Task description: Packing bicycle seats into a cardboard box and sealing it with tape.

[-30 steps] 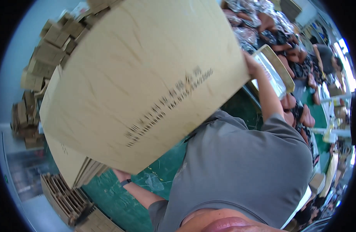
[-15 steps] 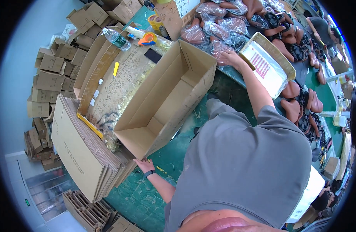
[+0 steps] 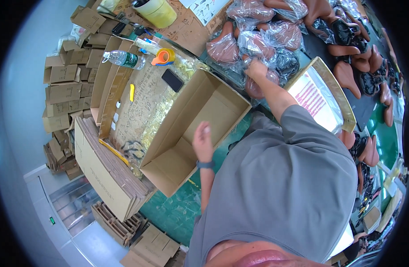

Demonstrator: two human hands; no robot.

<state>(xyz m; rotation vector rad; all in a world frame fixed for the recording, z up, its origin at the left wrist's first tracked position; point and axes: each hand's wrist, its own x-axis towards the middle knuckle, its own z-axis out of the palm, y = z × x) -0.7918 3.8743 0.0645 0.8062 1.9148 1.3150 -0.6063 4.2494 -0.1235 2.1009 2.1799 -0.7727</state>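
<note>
An open brown cardboard box (image 3: 177, 162) lies tilted on the green table, its mouth facing me and nothing inside it. My left hand (image 3: 202, 140) hovers over the box's right wall with its fingers loosely straight and nothing in it; a dark band sits on that wrist. My right hand (image 3: 256, 69) reaches far across to a pile of brown bicycle saddles in clear plastic bags (image 3: 233, 44), fingers curled into one wrapped saddle (image 3: 254, 88) just past the box's far corner.
A stack of flat cardboard sheets (image 3: 104, 173) leans left of the box. Behind it lie a water bottle (image 3: 123, 58), an orange tape dispenser (image 3: 164, 57), a black phone (image 3: 172, 80) and a yellow tub (image 3: 160, 12). A shallow carton with a printed sheet (image 3: 320, 95) sits right. Small folded cartons (image 3: 62, 84) pile far left.
The flat box held up before the camera has been opened out and set on the table. My left hand has let go of its near corner and lifted; my right hand has moved to the saddles.
</note>
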